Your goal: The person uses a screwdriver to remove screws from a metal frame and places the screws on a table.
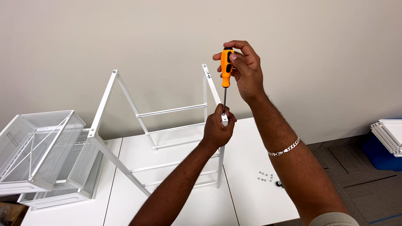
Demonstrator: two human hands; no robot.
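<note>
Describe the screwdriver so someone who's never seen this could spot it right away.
Start at the white metal frame standing on the white table. Above its right post, the right hand holds the screwdriver upright, tip down near the left hand. It is the only orange-and-black thing here.

The right hand (245, 69) grips an orange screwdriver (226, 67) upright, its tip at the white metal frame (104, 100) that the left hand (217, 127) steadies.
</note>
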